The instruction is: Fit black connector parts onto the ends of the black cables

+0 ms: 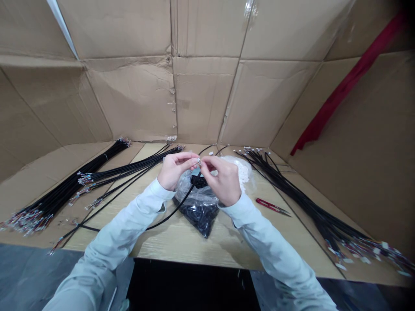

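My left hand pinches a small white connector between thumb and fingers, at the centre of the view. Against its right side, my right hand is closed at the same spot, fingertips on the connector's end of a black cable. That cable curves down and left, passing under my left forearm. Below both hands lies a clear plastic bag of small black parts, its mouth open. Behind my right hand is another clear bag with white pieces. The exact contact between fingertips and wires is too small to make out.
A tied bundle of black cables and a looser group lie on the left. More cables with white connectors spread along the right. Red-handled snips rest on the table right of my hand. Cardboard walls enclose the back and sides.
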`<state>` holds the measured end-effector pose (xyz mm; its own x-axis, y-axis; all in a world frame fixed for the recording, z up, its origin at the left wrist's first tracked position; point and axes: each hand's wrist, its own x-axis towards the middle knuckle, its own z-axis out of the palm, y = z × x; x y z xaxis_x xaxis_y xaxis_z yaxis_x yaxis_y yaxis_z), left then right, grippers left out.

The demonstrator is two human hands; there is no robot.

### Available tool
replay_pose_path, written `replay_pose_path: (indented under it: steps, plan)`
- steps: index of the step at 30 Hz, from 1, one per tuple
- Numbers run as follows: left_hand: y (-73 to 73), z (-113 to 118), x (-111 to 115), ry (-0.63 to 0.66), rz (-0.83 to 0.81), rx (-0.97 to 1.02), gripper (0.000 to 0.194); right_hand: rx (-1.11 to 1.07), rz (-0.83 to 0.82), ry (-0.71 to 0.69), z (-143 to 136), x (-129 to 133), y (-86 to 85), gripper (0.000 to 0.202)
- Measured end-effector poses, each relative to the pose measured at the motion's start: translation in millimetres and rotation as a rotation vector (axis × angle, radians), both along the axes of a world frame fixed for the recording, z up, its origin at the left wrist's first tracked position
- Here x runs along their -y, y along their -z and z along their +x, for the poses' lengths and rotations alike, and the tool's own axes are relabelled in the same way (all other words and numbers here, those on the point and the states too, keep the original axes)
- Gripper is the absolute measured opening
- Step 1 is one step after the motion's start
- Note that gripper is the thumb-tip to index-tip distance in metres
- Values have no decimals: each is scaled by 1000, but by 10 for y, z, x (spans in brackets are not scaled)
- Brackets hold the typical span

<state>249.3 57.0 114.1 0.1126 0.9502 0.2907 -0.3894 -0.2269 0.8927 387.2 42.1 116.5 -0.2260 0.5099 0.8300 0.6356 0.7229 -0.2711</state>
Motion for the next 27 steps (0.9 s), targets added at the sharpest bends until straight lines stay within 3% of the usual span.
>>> replay_pose_path:
  steps: [4, 10, 18, 22, 27]
  plan:
    - [-2, -16, 2, -80, 109, -113, 21, 27, -131, -41, 51, -2, -66, 18]
    - [-15, -45, 3, -22, 101, -77, 23, -120, -400, -230, 109, -44, -102, 22]
    - [-3, -50, -25, 23, 122, -53, 18, -245, -431, -349, 118, -132, -70, 17]
    - [-59, -130, -54, 31, 200, -206, 19, -297, -554, -449, 113, -140, -92, 16]
    - [-120, -249, -66, 50, 251, -407, 23, -291, -604, -476, 106, -126, -84, 18]
